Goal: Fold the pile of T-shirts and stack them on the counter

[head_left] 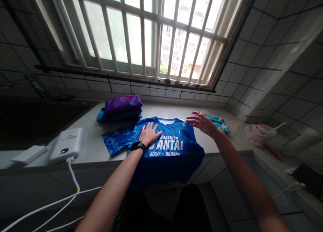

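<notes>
A blue T-shirt (166,164) with white lettering lies face up on the counter, its lower part hanging over the front edge. Its patterned left-side sleeve (117,140) is spread out flat, while no sleeve shows stretched out on the right side. My left hand (149,134), with a dark watch on the wrist, rests flat on the shirt's upper chest, fingers spread. Above the shirt's right shoulder hovers my right hand (201,122), fingers apart and holding nothing.
Folded purple and blue clothes (123,107) are stacked behind the sleeve. A folded teal garment (217,123) lies beyond my right hand. A white power bank (67,144) with cables sits at left. A plastic bag (259,135) is on the right counter. A barred window (151,33) faces me.
</notes>
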A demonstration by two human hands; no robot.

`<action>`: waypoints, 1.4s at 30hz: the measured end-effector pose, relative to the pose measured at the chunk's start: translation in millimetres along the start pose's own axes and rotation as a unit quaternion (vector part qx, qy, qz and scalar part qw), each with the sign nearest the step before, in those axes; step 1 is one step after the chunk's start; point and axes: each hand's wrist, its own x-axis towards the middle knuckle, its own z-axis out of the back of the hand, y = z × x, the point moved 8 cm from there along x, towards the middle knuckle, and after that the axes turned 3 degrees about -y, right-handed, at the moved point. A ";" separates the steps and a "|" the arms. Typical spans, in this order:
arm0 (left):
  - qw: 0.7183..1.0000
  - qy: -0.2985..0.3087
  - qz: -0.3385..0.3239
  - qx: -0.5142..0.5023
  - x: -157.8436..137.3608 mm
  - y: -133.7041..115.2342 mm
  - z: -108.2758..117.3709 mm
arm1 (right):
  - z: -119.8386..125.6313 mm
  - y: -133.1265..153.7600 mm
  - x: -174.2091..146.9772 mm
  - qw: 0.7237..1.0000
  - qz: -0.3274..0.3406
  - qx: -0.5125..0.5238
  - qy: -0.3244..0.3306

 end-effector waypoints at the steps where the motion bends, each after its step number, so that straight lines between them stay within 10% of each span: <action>1: 1.000 -0.002 -0.001 -0.004 0.0 -0.2 -0.2 | -5.7 0.0 -0.3 1.000 0.011 -0.015 0.021; 14: 1.000 -0.006 0.010 -0.014 2.8 2.0 -6.3 | -102.6 -49.9 -16.5 0.880 0.132 -0.440 0.119; 28: 1.000 0.006 0.012 -0.004 -0.4 0.3 -1.5 | -86.6 -40.7 40.1 0.904 0.141 -0.401 -0.052; 42: 0.999 -0.030 -0.001 0.025 -4.9 -7.2 9.9 | -104.6 -48.0 16.9 0.862 0.207 -0.461 -0.036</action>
